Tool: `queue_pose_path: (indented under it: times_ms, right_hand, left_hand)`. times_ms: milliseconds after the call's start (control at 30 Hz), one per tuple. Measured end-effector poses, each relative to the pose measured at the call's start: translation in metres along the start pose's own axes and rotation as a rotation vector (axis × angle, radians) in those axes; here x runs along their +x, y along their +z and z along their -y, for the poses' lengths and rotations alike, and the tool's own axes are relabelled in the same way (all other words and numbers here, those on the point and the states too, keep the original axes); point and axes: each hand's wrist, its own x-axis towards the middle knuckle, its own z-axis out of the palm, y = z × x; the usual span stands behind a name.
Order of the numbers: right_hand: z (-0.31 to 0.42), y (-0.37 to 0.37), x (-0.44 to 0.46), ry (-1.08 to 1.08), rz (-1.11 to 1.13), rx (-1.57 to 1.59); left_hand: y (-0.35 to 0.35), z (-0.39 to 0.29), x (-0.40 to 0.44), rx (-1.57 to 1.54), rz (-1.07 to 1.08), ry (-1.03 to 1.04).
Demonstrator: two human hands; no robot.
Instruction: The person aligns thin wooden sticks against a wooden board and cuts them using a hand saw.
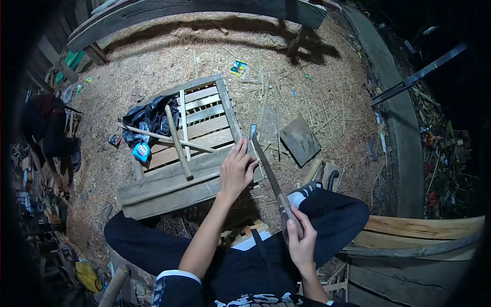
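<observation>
My left hand (235, 171) presses down at the right end of a low wooden slatted bench (163, 192). Its fingers are bent together over a long round wooden stick (169, 190) that lies along the front board; part of the grip is hidden. My right hand (302, 238) is closed round the handle of a long narrow-bladed tool (268, 166); whether the blade has teeth I cannot tell. The blade slants up and left, passing just right of my left hand and the bench's edge. On the slats lie a blue tape measure (141, 150), a black plastic bag (151, 120) and a short thick stick (178, 143).
A dark square board (300, 140) lies on the shaving-covered ground to the right. A heavy beam (204, 15) spans the far side. Planks (419, 230) are at my lower right. Another person (48, 125) is at the left. A green-yellow packet (238, 67) lies beyond the bench.
</observation>
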Motion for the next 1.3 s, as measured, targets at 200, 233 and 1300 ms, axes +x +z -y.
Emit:
queue_pose_path:
  times_ms: [200, 233, 1300]
  right_hand:
    - [-0.003, 0.051, 0.069, -0.070, -0.002, 0.058]
    - [-0.004, 0.055, 0.070, -0.085, 0.003, 0.075]
    - [-0.001, 0.058, 0.066, -0.048, -0.041, 0.079]
  left_hand:
    - [-0.001, 0.001, -0.001, 0.023, 0.026, 0.022]
    - [-0.002, 0.002, -0.001, 0.026, 0.023, 0.024]
    - [0.001, -0.002, -0.005, 0.036, 0.004, 0.024]
